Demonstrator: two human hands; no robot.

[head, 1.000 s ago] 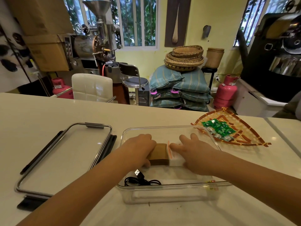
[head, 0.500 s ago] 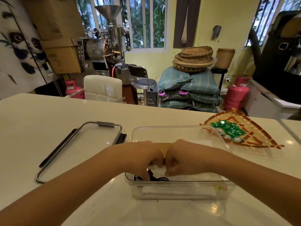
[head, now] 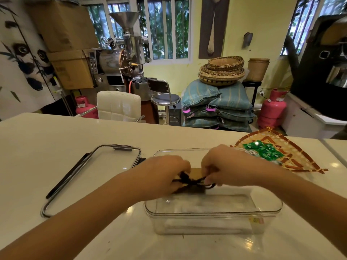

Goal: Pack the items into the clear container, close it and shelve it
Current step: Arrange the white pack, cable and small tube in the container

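A clear plastic container (head: pixel 214 215) stands on the white counter in front of me. Both hands meet over its far half. My left hand (head: pixel 165 171) and my right hand (head: pixel 223 166) each pinch a tangled black cable (head: pixel 191 182), which is blurred and lifted above the container floor. A brown box (head: pixel 196 172) shows between the hands, mostly hidden. The container's clear lid (head: pixel 90 177), with dark clips, lies flat on the counter to the left.
A woven fan-shaped tray (head: pixel 293 158) with several small green circuit boards (head: pixel 262 151) lies at the right of the container. Beyond the counter's far edge stand a white chair (head: pixel 118 105), a stool, stacked sacks and pink gas cylinders.
My hands left the brown and white boxes, came together and picked up the black cable from the container's near floor; it is now raised between them. The view has shifted left.
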